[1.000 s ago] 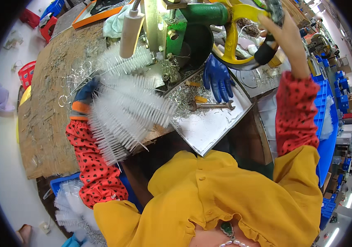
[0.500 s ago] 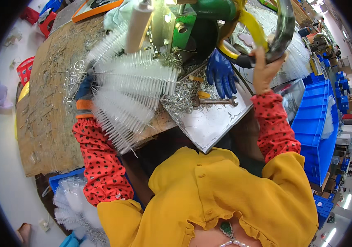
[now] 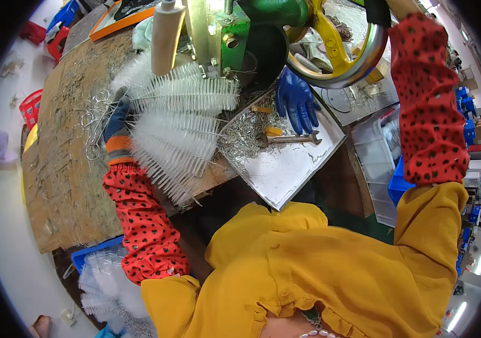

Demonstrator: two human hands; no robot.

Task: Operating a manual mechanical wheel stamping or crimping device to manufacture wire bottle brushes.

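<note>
My left hand (image 3: 117, 121), in a blue glove with an orange and grey cuff, is closed around the wire ends of a bunch of brushes with clear bristles (image 3: 181, 138). The brushes fan out to the right, and their far ends reach the foot of a green machine (image 3: 232, 42). Looped wire handles (image 3: 97, 121) stick out left of the glove. My bare right hand (image 3: 404, 7) is at the top edge, beside the black grip (image 3: 377, 12) on the machine's handwheel (image 3: 336, 48). Its fingers are cut off by the picture's edge.
A white tray (image 3: 280, 180) holds metal scraps, a wrench (image 3: 291, 138) and a blue glove (image 3: 297, 101). An orange-edged tray (image 3: 117, 23) lies at the back left. More brushes (image 3: 108, 284) fill a blue bin below left. A pale bin (image 3: 377, 174) stands at the right.
My right arm has swung up and outward, and the handwheel has turned. The brushes have shifted slightly in my left hand's hold, which stays closed.
</note>
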